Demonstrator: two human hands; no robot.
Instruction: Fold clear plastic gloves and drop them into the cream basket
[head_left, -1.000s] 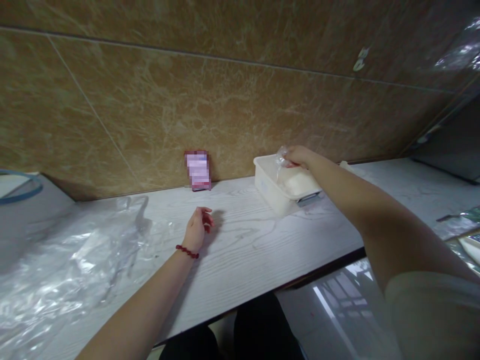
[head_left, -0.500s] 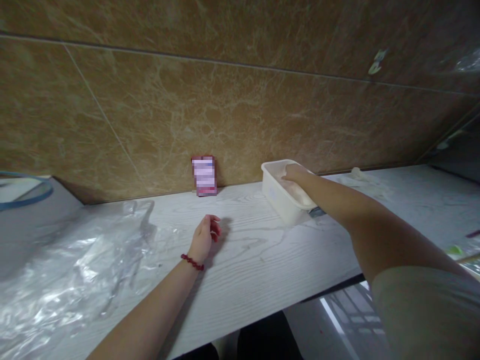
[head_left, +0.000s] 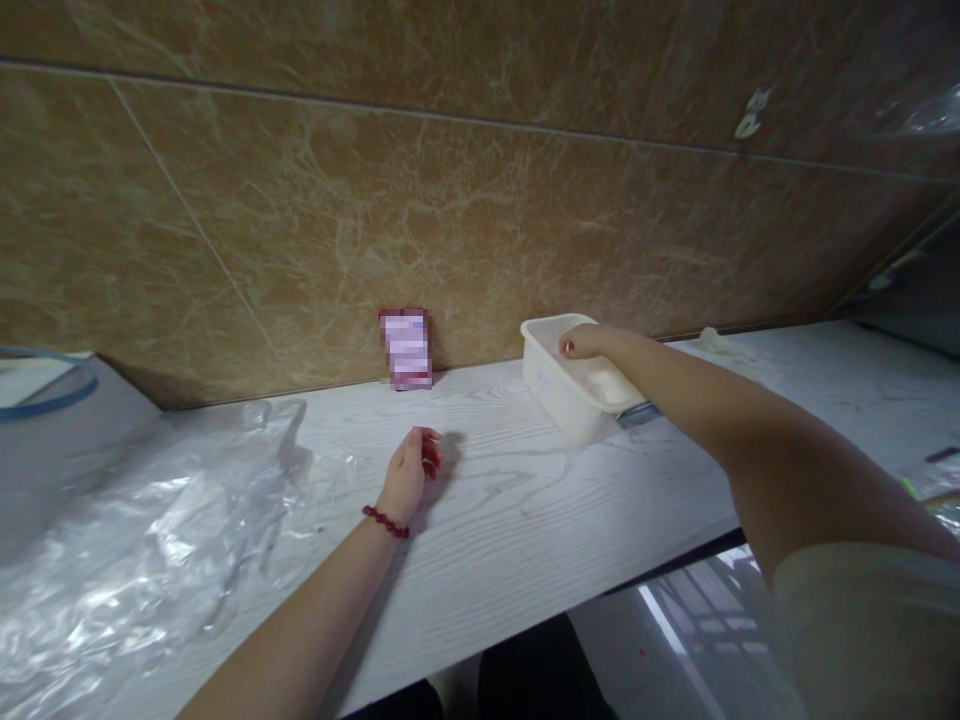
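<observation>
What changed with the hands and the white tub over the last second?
A second ago the right hand pinched clear plastic above the white tub; it has since lowered onto the white mass inside, with no plastic visible in its grasp now. The left hand stayed loosely curled on the table. The tub, the plastic sheet and the pink packet by the wall did not move.

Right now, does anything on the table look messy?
The clear plastic sheet lies crumpled over the left end of the table. The white tub under the right hand sits askew to the edge. Nothing looks spilled.
</observation>
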